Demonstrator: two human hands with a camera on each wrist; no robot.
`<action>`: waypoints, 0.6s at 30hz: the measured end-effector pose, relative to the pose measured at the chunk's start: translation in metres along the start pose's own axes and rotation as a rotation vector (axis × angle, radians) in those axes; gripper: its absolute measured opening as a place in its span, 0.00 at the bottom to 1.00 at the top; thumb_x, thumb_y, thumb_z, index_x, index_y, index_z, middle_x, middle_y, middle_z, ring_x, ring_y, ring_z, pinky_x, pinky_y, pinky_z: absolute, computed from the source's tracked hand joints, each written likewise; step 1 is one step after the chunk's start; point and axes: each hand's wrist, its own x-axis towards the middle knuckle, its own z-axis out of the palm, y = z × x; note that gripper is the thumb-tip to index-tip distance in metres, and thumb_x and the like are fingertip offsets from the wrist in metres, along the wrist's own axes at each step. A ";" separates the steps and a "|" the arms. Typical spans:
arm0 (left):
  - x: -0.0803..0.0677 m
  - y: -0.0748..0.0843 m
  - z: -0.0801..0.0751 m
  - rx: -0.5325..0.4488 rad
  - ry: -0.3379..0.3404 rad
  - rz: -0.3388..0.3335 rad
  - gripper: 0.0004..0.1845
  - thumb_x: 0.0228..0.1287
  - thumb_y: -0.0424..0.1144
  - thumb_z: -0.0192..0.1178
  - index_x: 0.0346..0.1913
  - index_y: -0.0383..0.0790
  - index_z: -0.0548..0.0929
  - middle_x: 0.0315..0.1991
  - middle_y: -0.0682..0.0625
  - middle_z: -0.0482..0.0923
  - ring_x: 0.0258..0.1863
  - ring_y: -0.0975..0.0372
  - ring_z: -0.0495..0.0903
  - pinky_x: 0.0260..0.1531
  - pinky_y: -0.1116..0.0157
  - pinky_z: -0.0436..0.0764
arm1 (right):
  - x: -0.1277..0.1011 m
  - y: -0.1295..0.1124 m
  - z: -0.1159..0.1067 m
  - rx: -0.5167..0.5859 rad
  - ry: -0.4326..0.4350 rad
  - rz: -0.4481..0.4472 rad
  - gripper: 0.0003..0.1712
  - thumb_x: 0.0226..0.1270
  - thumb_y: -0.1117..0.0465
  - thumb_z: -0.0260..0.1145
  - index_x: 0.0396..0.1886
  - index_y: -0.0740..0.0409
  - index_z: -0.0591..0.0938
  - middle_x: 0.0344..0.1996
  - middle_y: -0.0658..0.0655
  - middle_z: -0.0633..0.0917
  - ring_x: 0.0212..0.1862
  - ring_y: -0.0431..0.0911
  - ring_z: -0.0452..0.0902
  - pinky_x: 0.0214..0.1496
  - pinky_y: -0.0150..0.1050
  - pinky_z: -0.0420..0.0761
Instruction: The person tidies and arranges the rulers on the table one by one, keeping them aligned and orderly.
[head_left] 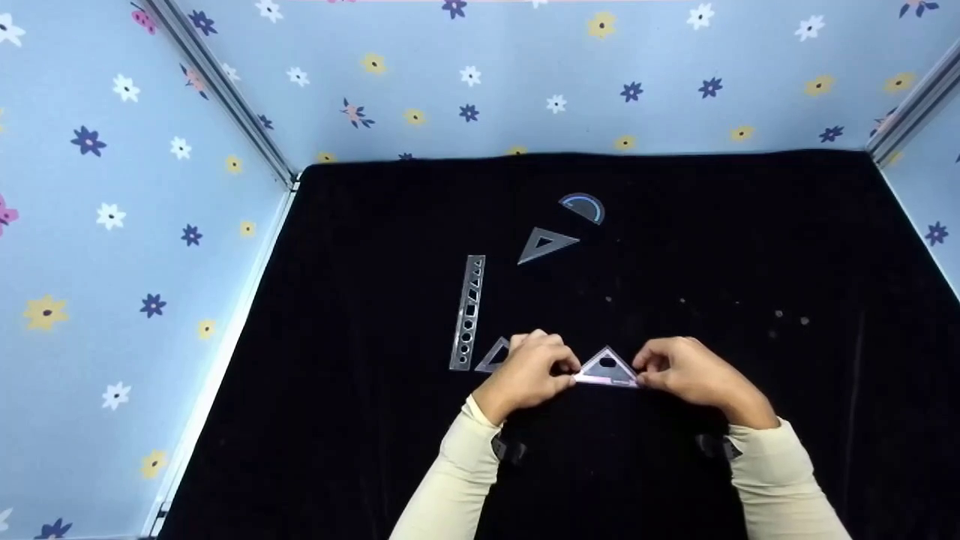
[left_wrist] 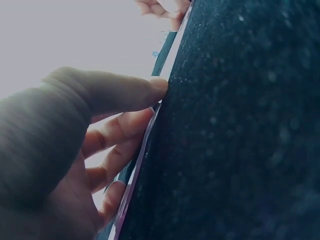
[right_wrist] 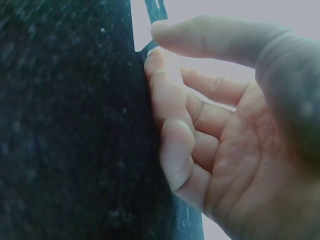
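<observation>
Left hand (head_left: 525, 373) curled, pinching the left corner of the clear triangle (head_left: 607, 367), thumb and fingertips (left_wrist: 150, 90) closed on its edge down at the black cloth (head_left: 360, 315). Right hand (head_left: 686, 371) mirroring it, fingers (right_wrist: 165, 100) bent round the right corner. Triangle gripped between both hands, near the front middle of the cloth, long edge toward the person, point away; flat or slightly raised, cannot tell.

Scanning left to right: straight stencil ruler (head_left: 468, 312) lying lengthwise, well left of the held piece. Small triangle (head_left: 493, 355) just beside the ruler's near end, partly hidden behind the left hand. Further back, another triangle (head_left: 546, 244), then a half-round protractor (head_left: 583, 207) just beyond it, both lying apart from the hands. Pale specks on the cloth to the right.

Progress, judged from the layout: one piece in hand, four others loose and scattered, nothing stacked or lined up, so looking like early going with most pieces untouched.

Containers: none showing, no box, pouch or tray anywhere on the cloth; only flowered blue walls (head_left: 112, 225) around it.
</observation>
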 end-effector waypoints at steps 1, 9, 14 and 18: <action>0.000 0.000 0.000 0.003 -0.001 0.004 0.08 0.57 0.44 0.73 0.40 0.54 0.90 0.33 0.63 0.78 0.40 0.67 0.71 0.49 0.60 0.65 | 0.000 0.000 0.000 -0.003 0.001 -0.006 0.07 0.58 0.64 0.74 0.37 0.54 0.86 0.24 0.45 0.83 0.28 0.40 0.77 0.32 0.35 0.77; 0.000 -0.001 -0.001 0.027 -0.013 0.022 0.11 0.58 0.44 0.72 0.45 0.56 0.90 0.34 0.63 0.78 0.40 0.66 0.71 0.49 0.60 0.65 | 0.002 0.000 0.003 -0.035 0.032 -0.013 0.10 0.57 0.65 0.75 0.38 0.54 0.85 0.23 0.45 0.80 0.26 0.40 0.75 0.30 0.35 0.75; 0.000 0.000 0.000 0.022 -0.018 0.011 0.11 0.58 0.44 0.72 0.44 0.56 0.90 0.35 0.64 0.78 0.41 0.67 0.71 0.49 0.60 0.65 | 0.003 0.002 0.004 -0.029 0.038 0.009 0.10 0.57 0.65 0.75 0.39 0.54 0.85 0.23 0.44 0.81 0.26 0.40 0.76 0.30 0.35 0.76; 0.000 -0.001 0.000 0.023 -0.014 0.006 0.11 0.57 0.44 0.73 0.44 0.56 0.90 0.35 0.64 0.78 0.41 0.67 0.71 0.49 0.60 0.65 | 0.003 0.002 0.005 -0.019 0.045 0.012 0.10 0.57 0.65 0.75 0.39 0.54 0.85 0.23 0.45 0.82 0.26 0.41 0.76 0.30 0.36 0.76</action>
